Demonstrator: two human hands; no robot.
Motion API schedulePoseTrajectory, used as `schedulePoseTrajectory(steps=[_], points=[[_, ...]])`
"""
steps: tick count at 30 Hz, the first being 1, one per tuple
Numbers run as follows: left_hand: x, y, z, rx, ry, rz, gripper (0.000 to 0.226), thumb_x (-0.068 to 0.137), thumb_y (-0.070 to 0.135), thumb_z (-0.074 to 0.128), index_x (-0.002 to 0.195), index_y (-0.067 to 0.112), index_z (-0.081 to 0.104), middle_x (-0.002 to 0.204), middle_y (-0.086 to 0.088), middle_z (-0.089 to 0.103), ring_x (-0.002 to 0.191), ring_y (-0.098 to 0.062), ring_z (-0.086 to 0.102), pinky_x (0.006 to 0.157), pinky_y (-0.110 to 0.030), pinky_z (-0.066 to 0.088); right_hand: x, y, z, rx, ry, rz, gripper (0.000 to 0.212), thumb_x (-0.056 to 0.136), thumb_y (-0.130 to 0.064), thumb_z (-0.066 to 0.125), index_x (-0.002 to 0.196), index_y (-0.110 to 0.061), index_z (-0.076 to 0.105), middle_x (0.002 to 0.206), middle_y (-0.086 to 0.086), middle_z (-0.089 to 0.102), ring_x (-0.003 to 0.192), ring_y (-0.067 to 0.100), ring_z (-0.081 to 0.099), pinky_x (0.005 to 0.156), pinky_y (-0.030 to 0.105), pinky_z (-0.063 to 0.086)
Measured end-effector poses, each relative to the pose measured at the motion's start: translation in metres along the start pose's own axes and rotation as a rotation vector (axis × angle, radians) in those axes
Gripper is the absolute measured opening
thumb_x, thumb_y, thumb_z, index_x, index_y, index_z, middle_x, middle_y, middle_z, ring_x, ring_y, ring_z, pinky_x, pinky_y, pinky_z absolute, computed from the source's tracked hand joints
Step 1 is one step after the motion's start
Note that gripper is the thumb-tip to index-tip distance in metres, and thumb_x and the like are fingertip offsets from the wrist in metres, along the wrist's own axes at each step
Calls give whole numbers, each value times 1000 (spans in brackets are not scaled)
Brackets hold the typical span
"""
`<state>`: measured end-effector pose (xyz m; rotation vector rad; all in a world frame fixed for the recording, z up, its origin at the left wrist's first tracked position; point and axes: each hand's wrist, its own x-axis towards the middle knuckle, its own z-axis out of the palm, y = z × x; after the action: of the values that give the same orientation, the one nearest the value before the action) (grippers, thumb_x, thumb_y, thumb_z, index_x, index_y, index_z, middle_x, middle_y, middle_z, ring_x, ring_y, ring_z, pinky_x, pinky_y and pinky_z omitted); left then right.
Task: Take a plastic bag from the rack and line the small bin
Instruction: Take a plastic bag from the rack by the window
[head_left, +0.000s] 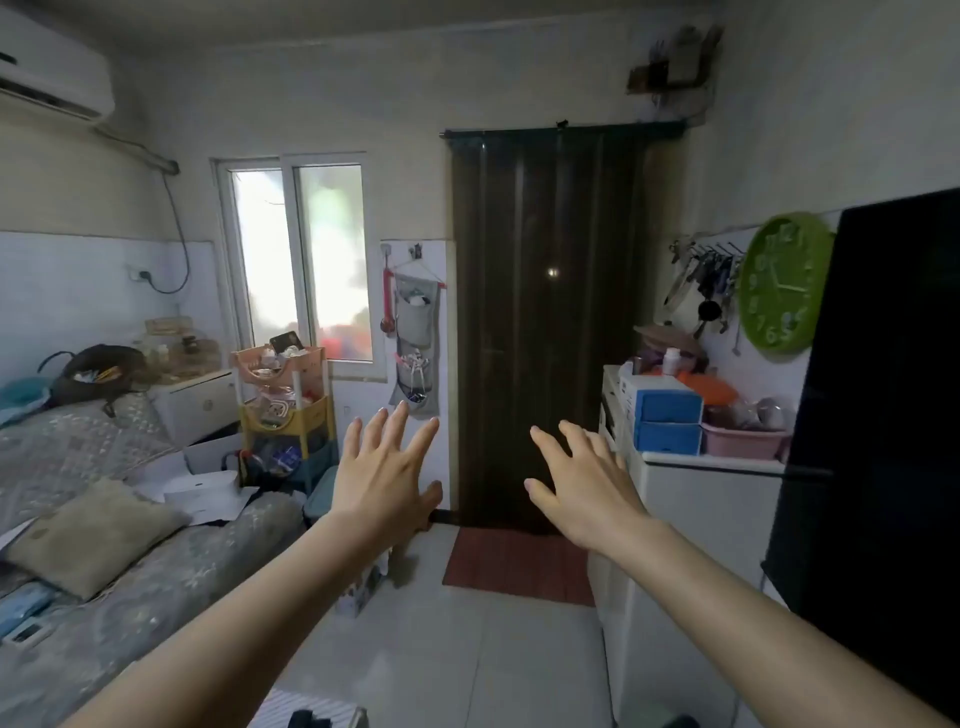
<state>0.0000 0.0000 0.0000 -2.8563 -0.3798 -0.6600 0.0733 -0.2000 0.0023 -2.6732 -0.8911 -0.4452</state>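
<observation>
Closest to you are your own forearms, both stretched out into the room. Your left hand (382, 470) and right hand (584, 486) are wide open, fingers spread, palms facing away, holding nothing and touching nothing.

The rack (284, 410) is the tiered plastic trolley under the window, standing upright, ahead and off to your left past the foot of the bed (156, 561). So your left hand is the nearer one, and I'd lead with it.

Can't pick out a plastic bag on those shelves from here, too cluttered. The small bin isn't clearly visible either, so find that after the bag.
</observation>
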Motion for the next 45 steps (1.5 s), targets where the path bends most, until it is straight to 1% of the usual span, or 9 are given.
schedulePoseTrajectory(steps=[4,7,12,17,23,27,32,38,45], points=[[70,8,25,25,2,-44,73,88,56,40,146,31,3,159,-11,1,145,-32,1,117,-49,0,77,35,4,0,22,-56,59,94,-41,41,145,-24,16,155,11,17,142,31,12,112,49,21],[120,5,50,33,34,-114,73,88,57,39,146,31,2,159,-11,2,145,-32,2,117,-49,2,136,53,20,14,45,-92,59,93,-41,42,144,-24,18,154,11,20,141,31,15,111,50,23],[182,-16,96,40,17,-176,73,88,55,41,146,30,5,158,-11,6,144,-32,6,116,-48,4,220,61,67,38,-26,-144,58,94,-40,42,144,-22,19,154,11,20,139,31,17,110,49,24],[251,-57,161,25,9,-261,72,87,56,41,146,29,9,158,-11,10,143,-32,9,115,-48,5,314,52,125,47,-66,-227,59,93,-41,41,144,-22,19,154,12,19,139,31,17,110,49,24],[359,-135,241,10,41,-323,75,84,59,41,145,29,10,156,-10,14,142,-31,12,116,-48,5,452,31,191,75,-94,-289,58,93,-39,42,144,-23,18,153,10,20,138,30,18,110,47,23],[433,-191,291,-27,51,-377,72,84,61,39,144,29,14,155,-9,19,140,-31,18,115,-49,10,547,16,235,121,-122,-298,60,93,-39,42,145,-24,15,153,9,19,138,29,19,110,45,26],[496,-247,356,-20,-52,-409,74,84,62,38,144,28,11,154,-8,18,140,-32,15,116,-50,9,662,-4,293,205,-147,-319,59,93,-36,44,144,-22,18,152,8,20,137,30,20,108,45,31],[588,-350,417,33,-11,-463,73,83,59,44,143,29,15,152,-10,21,138,-31,20,114,-49,12,808,-52,383,221,-152,-402,58,93,-38,44,143,-21,21,150,9,24,133,32,26,104,47,32],[681,-465,483,70,-49,-569,72,84,57,43,143,29,13,154,-11,17,140,-32,16,116,-49,11,968,-131,473,209,-204,-537,57,91,-38,45,141,-20,24,147,12,27,130,35,28,101,47,32]])
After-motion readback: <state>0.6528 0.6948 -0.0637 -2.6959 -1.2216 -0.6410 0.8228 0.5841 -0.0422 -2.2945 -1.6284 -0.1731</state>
